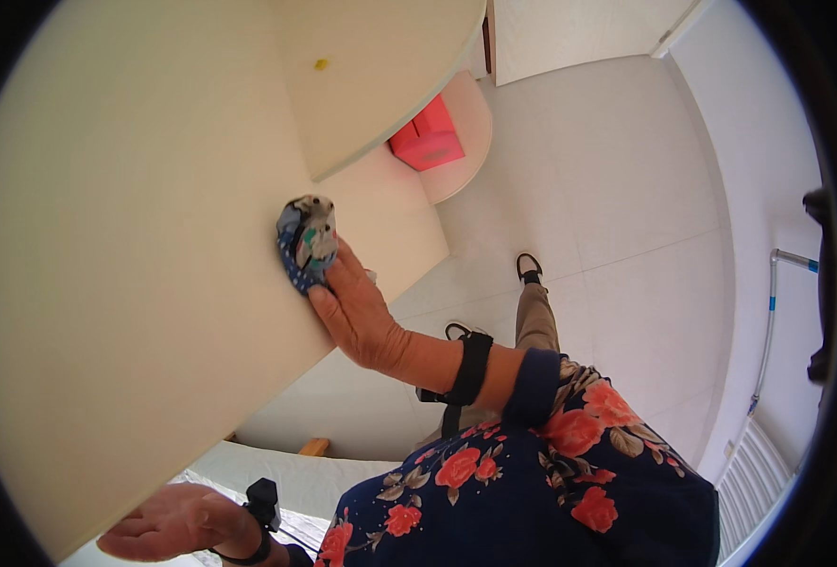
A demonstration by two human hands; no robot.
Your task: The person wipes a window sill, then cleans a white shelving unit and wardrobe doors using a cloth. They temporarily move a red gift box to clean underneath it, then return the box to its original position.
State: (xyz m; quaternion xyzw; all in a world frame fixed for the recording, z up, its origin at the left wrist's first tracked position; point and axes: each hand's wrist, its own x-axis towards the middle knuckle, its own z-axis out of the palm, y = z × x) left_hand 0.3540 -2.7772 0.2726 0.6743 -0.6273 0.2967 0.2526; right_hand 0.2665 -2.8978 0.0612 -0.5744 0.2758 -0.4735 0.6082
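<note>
My right hand (361, 305) presses a bunched patterned cloth (310, 244) against a broad cream panel (156, 234). The cloth is blue with white dots and has a pale printed part; the fingers partly cover it. Down at the lower left, my left hand (184, 516) is beside the panel's lower edge, palm showing and nothing in it. Whether its fingertips touch the panel cannot be told. Black straps with small devices circle both wrists.
A rounded cream shelf (383, 64) juts from the panel, with a small yellow piece (321, 64) on it. A lower rounded shelf (478, 127) holds a pink box (429, 138). Pale tiles (624, 177) cover the floor. A metal pipe (771, 312) and white radiator (758, 489) line the right wall.
</note>
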